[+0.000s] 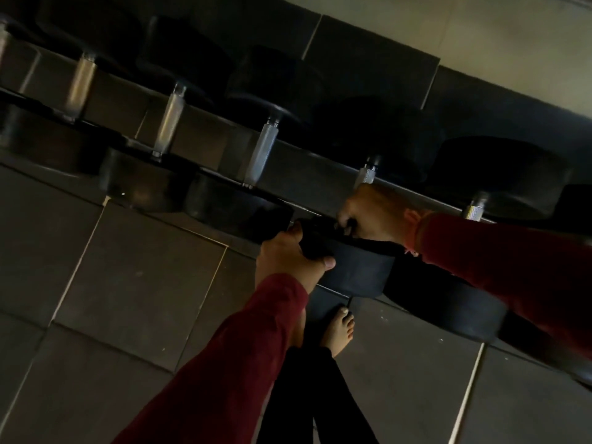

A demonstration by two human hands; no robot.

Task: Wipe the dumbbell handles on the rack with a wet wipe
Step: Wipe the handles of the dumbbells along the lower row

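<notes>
- A row of dumbbells with black round rubber heads and silver knurled metal handles lies on a dark metal rack (323, 174), which crosses the tilted view from upper left down to lower right.
- Each handle's long axis runs from near to far, crossing the rack rail at right angles.
- The right hand (365, 213), in a dark red sleeve, sits on the near part of the fourth dumbbell handle (365, 175) from the left, fingers curled down round it — only the far end of the silver bar shows above the knuckles.
- The left hand (288, 261), also in a red sleeve, grips a dark object against the near black head (355, 270) of that same dumbbell; it is too dim to tell what the object is, and no wet wipe can be made out with certainty.
- The right hand is the one on the handle; the left is just near of it, at the head.
- My judgement: the wiping stroke would run along the bar, near to far, stopped at each end by the heads.
- The next handle (474, 209) lies to the right, partly hidden by the right sleeve; three bare handles (264, 153) lie to the left.
- Open room is the gap between neighbouring heads — tight sideways, free above.
- A bare foot (339, 328) stands on the grey floor tiles (128, 283) near the rack.
</notes>
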